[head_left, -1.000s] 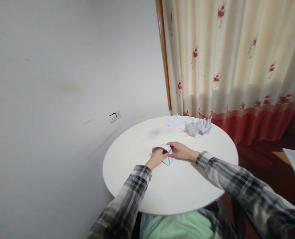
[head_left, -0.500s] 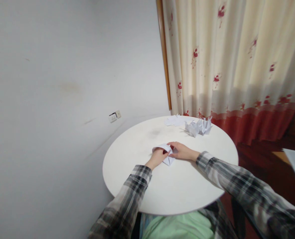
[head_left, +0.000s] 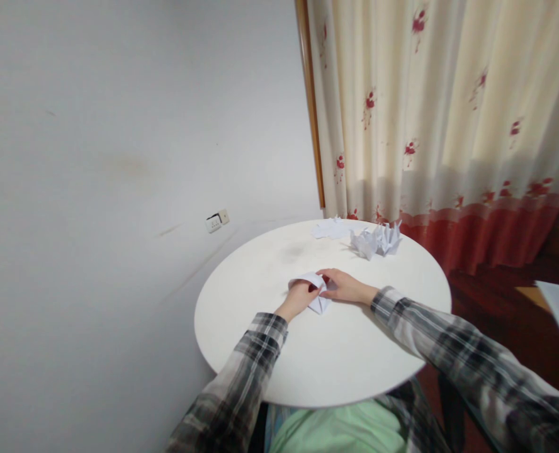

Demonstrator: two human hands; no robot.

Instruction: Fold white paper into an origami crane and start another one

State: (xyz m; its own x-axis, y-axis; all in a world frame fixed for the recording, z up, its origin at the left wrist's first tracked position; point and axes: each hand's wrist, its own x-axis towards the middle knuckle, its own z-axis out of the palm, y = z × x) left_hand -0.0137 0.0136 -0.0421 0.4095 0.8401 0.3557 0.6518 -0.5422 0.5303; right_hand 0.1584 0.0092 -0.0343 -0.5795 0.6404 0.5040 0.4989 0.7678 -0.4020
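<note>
A partly folded sheet of white paper [head_left: 320, 306] lies near the middle of the round white table, one flap raised in a curve at its far side. My left hand [head_left: 299, 296] is closed on it from the left, its fingers partly hidden under the curved flap. From the right, my right hand [head_left: 343, 285] grips the paper's edge between thumb and fingers. The two hands nearly meet over the paper, whose point faces me.
Several folded paper cranes [head_left: 376, 241] stand at the back right of the round table [head_left: 260, 352]. Behind them, flat white papers [head_left: 330, 228] lie at the far edge. A wall with a socket [head_left: 217, 221] borders the left; a curtain [head_left: 402, 94] hangs behind.
</note>
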